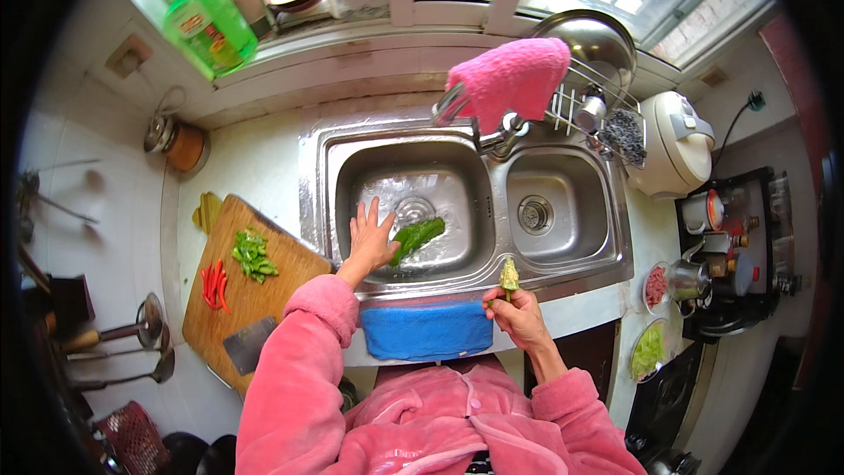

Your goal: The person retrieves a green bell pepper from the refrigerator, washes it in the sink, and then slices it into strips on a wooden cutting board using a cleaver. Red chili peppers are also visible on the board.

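My left hand (371,239) is spread over the left side of the large steel sink basin (461,165), its fingers apart. Just right of its thumb lies a green pepper (419,235) on the wet basin floor, near the drain. I cannot tell whether the thumb touches it. In front of the sink, my right hand (519,318) pinches a pepper core (509,274) by its green stem, with the pale seeds pointing up. The smaller basin (580,178) lies just beyond that hand.
On the left, a wooden cutting board (283,264) bears chopped green pepper (253,254), red chillies (214,285) and a cleaver (250,344). A blue cloth (427,331) hangs over the front edge. A pink towel (511,76) drapes the faucet. Plates of meat (655,287) and sliced greens (647,351) stand right.
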Demonstrator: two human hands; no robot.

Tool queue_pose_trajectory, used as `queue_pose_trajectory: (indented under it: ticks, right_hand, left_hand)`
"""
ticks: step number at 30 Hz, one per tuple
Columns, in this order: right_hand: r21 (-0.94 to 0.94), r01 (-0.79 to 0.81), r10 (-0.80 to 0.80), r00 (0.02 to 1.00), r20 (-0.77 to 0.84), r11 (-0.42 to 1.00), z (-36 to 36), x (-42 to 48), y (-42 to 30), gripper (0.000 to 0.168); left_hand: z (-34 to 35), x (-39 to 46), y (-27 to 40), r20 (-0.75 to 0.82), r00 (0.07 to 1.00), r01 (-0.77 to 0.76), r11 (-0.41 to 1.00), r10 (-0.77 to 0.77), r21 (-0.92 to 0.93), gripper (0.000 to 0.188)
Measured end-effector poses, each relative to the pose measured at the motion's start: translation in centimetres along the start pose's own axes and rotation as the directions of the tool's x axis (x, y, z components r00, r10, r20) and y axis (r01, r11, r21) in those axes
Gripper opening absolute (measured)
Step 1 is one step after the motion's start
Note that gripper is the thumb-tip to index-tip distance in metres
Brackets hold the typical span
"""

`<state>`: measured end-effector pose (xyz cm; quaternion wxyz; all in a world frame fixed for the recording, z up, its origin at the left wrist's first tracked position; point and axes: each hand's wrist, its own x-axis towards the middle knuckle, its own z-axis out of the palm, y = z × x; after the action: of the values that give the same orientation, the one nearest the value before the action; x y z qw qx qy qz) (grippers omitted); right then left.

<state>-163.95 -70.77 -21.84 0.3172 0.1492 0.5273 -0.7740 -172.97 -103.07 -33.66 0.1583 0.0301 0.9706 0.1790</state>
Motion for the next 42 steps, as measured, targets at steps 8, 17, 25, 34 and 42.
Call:
queue_pose_trajectory:
  ticks: [8,17,25,34,42]
  right_hand:
    - [-0.185,-0.037,0.079,0.97,0.228,0.982,2.0,4.1,-0.2,0.015]
    - [-0.387,-0.022,0.202,0.879,0.432,0.922,7.3,6.6,1.5,0.015]
    - [-0.646,-0.023,0.515,0.625,0.586,0.763,16.0,0.7,10.6,0.012]
    - [-0.926,0.013,0.889,0.276,0.366,0.378,24.1,-5.6,36.7,0.013]
    - [-0.916,0.279,0.941,0.095,0.325,0.288,29.4,-2.4,62.8,0.029]
  left_hand:
    - [-3.3,-15.1,3.8,-0.454,0.865,-0.041,0.872,-0.213,-0.488,0.056]
    - [6.3,-38.2,12.5,-0.439,0.257,0.263,0.5,-0.861,-0.825,0.038]
    - [19.0,-47.4,18.8,0.015,-0.035,0.103,-0.019,-0.999,-0.995,0.036]
    - [27.9,-53.8,24.0,0.173,-0.191,-0.069,-0.162,-0.966,-0.984,0.037]
    - [35.9,-53.7,27.1,0.268,-0.407,-0.206,-0.199,-0.873,-0.958,0.031]
